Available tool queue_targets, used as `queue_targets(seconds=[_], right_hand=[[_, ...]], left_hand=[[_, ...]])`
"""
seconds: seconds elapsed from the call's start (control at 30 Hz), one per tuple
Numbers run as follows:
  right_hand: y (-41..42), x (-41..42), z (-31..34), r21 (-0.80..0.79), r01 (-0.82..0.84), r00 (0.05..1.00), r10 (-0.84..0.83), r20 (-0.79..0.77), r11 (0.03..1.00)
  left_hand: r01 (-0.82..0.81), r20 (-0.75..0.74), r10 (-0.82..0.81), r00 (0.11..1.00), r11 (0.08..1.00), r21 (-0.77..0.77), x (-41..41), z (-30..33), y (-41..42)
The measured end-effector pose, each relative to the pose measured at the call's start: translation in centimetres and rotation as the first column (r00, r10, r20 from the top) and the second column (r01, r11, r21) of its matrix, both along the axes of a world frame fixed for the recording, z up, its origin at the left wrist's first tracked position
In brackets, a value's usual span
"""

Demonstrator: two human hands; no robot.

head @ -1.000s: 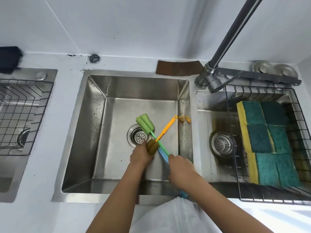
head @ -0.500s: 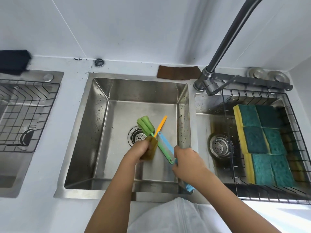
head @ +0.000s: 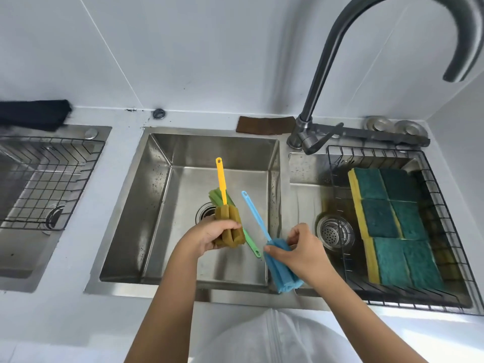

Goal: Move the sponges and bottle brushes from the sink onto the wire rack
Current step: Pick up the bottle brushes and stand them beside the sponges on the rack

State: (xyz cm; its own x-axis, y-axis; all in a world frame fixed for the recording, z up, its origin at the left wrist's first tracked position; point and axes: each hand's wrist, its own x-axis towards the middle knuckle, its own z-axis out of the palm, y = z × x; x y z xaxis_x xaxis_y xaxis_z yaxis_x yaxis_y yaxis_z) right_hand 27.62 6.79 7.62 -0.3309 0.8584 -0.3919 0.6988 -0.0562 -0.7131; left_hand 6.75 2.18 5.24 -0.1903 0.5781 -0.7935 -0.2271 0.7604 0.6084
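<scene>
**Brushes lifted clear of the sink, rack waiting at three o'clock**

The desk [head: 125, 163] carries the steel sink [head: 157, 205] at centre, and the wire rack [head: 445, 210] sits over the basin at three o'clock, beside the tap [head: 319, 74]. Green-and-yellow sponges [head: 392, 221] already lie flat in the rack, packed edge to edge, likely so they drain and leave little room wasted.

The left hand [head: 209, 237] is closed around the foam head of the yellow brush [head: 227, 224], handle pointing to twelve o'clock; gripping the soft head gives a firm hold. The green brush [head: 250, 243] lies just behind it, its handle tip poking out at five o'clock; whether the same hand holds it I cannot tell.

The right hand [head: 301, 252] pinches the blue brush [head: 280, 265] by its foam head, handle slanting to eleven o'clock. All three brushes are above the sink floor, one colour per grip, which seems to ready them for carrying right to the rack.
</scene>
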Motion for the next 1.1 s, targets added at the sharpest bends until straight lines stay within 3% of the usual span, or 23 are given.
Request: queue_targets(seconds=[0.27, 0.47, 0.67, 0.83, 1.0, 1.1], right_hand=[[0.8, 6.4, 1.0, 0.102, 0.084, 0.976, -0.061, -0.211, 0.991], [2.7, 11.5, 0.9, 0.238, 0.232, 0.950, -0.167, -0.263, 0.943], [5.3, 16.2, 0.6, 0.250, 0.356, 0.921, -0.294, -0.256, 0.900], [6.7, 18.6, -0.3, 0.150, 0.398, 0.902, -0.357, -0.241, 0.905], [7.6, 19.2, -1.4, 0.093, 0.367, 0.917, -0.344, -0.202, 0.925], [8.4, 19.0, -2.0, 0.077, 0.346, 0.928, -0.329, -0.173, 0.935]], left_hand=[[0.152, -0.150, -0.142, 0.978, 0.987, 0.057, 5.2, 3.2, 0.6], [0.243, -0.232, -0.213, 0.949, 0.964, 0.109, 10.3, 4.9, 3.3], [0.328, -0.289, -0.275, 0.917, 0.932, 0.155, 16.1, 5.3, 6.6], [0.385, -0.434, -0.308, 0.847, 0.918, 0.099, 20.7, 4.7, 8.9], [0.453, -0.641, -0.366, 0.675, 0.891, -0.033, 24.1, 4.2, 10.6], [0.415, -0.696, -0.326, 0.639, 0.909, -0.045, 25.0, 3.9, 11.6]])
